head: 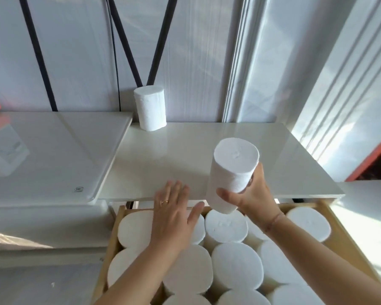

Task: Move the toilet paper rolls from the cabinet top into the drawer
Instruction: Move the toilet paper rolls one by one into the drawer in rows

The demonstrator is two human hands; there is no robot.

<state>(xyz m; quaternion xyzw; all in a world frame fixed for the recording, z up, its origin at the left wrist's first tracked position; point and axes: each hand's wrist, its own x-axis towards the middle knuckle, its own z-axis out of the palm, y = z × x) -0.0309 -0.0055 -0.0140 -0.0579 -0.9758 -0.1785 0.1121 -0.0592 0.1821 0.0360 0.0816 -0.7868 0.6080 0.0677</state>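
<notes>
Toilet paper rolls [226,225] already packed most of the open drawer [110,241], standing on end side by side. The person's right hand [254,194] was wrapped round one more roll [232,170], held tilted above the drawer's back edge. The left hand [174,212] hovered flat with fingers spread over the stored rolls, holding nothing. One last roll [150,107] stood upright at the back of the cabinet top [207,137], so the job looked nearly done.

cabinet top [185,155]: white, glossy | on it: one toilet paper roll [150,108] upright, back-left corner
</notes>
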